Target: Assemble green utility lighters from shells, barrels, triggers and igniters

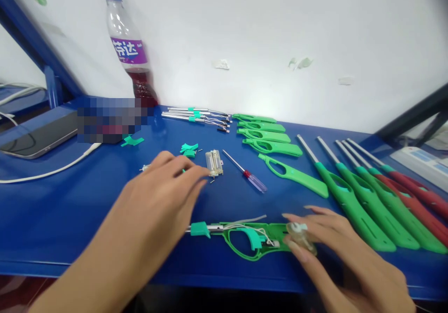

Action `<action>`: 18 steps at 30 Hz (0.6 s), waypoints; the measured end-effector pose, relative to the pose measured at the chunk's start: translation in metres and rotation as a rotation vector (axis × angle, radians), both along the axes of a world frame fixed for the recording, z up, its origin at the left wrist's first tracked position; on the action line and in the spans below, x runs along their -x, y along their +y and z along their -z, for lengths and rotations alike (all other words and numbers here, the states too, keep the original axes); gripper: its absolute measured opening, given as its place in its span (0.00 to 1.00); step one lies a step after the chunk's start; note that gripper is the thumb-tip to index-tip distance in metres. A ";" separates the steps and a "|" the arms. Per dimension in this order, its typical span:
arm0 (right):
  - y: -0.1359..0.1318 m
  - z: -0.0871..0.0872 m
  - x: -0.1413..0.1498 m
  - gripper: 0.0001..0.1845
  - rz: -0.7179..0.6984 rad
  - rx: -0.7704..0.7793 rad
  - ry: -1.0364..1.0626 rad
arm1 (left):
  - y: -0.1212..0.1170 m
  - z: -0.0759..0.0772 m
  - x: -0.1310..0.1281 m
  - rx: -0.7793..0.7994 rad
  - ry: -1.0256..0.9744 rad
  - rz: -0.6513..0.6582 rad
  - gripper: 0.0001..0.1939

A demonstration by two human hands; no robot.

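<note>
My right hand (345,252) pinches a small translucent fuel tank (304,239) with a white end between thumb and fingers. The tank is at the right end of an open green lighter shell (245,256). In that shell lie a teal trigger (255,239), thin wires and a metal tube with a teal collar (200,229). My left hand (159,196) reaches over the table, fingers bent and thumb close to the index finger; what they hold, if anything, is hidden. Just beyond its fingertips are clear fuel tanks (214,162) and a tiny screw.
A screwdriver (250,175) lies mid-table. Behind are green shell halves (297,175) and metal tubes with wires (196,116). Assembled lighters (353,205) line the right, near a power strip (423,166). Teal pieces (189,150), a drink bottle (129,51) and a cable (63,169) are left.
</note>
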State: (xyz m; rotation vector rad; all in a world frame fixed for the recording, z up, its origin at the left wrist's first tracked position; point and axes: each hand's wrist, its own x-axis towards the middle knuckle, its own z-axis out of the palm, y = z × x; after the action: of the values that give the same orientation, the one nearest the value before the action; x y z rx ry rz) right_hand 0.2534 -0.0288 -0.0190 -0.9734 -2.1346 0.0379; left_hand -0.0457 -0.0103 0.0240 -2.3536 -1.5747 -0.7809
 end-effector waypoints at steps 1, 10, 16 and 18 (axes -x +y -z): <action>0.000 0.000 0.000 0.21 0.000 0.001 0.008 | 0.003 0.002 0.011 0.035 0.051 -0.018 0.15; 0.003 -0.005 0.006 0.15 0.000 -0.050 0.010 | 0.013 0.015 0.030 0.260 0.176 -0.148 0.09; 0.006 -0.005 0.008 0.14 -0.010 -0.067 0.047 | 0.012 0.008 0.017 0.309 0.230 -0.174 0.10; 0.006 -0.004 0.008 0.14 -0.009 -0.065 0.046 | 0.009 0.007 0.015 0.233 0.230 -0.157 0.13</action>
State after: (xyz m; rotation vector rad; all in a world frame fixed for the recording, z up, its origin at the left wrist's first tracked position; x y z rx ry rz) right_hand 0.2450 -0.0230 -0.0150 -0.9164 -2.0856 -0.0048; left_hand -0.0606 -0.0013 0.0171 -2.3329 -1.8023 -0.2947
